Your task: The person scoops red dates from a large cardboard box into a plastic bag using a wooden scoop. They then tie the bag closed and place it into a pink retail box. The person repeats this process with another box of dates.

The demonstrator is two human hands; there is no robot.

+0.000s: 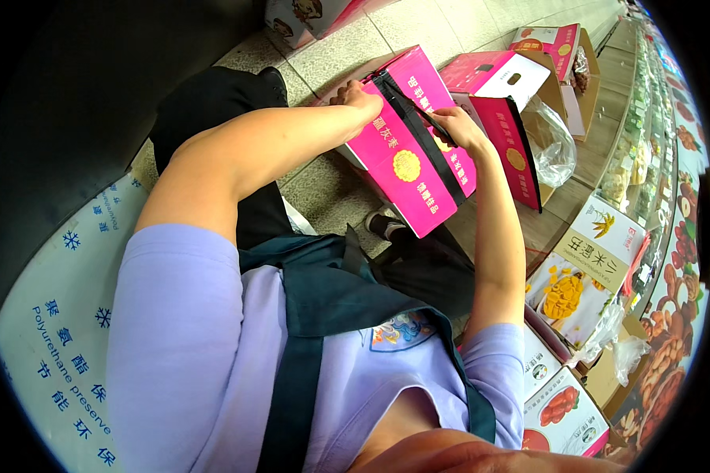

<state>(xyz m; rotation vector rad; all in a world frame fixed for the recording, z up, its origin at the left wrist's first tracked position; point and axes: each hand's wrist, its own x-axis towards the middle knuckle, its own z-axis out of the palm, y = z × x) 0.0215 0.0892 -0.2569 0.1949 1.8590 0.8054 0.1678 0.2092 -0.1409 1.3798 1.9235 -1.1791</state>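
A bright pink cardboard box (394,169) with a yellow round emblem sits tilted in front of me. Black tape (442,169) runs along its middle. At the far left edge of the box, my left hand (359,98) is closed, its fingers curled over the carton beside the tape's end. My right hand (456,128) is closed around a thin black object (427,118), which lies slantwise over the tape. Whether that is a blade or a loose strip of tape is too unclear to tell.
Right of the box stand an open pink carton (505,146), a clear plastic bag (552,142) and another open carton (580,75). Printed fruit boxes (576,276) line the right side, near a display of packed goods (639,150). Another carton (304,20) lies at the far left.
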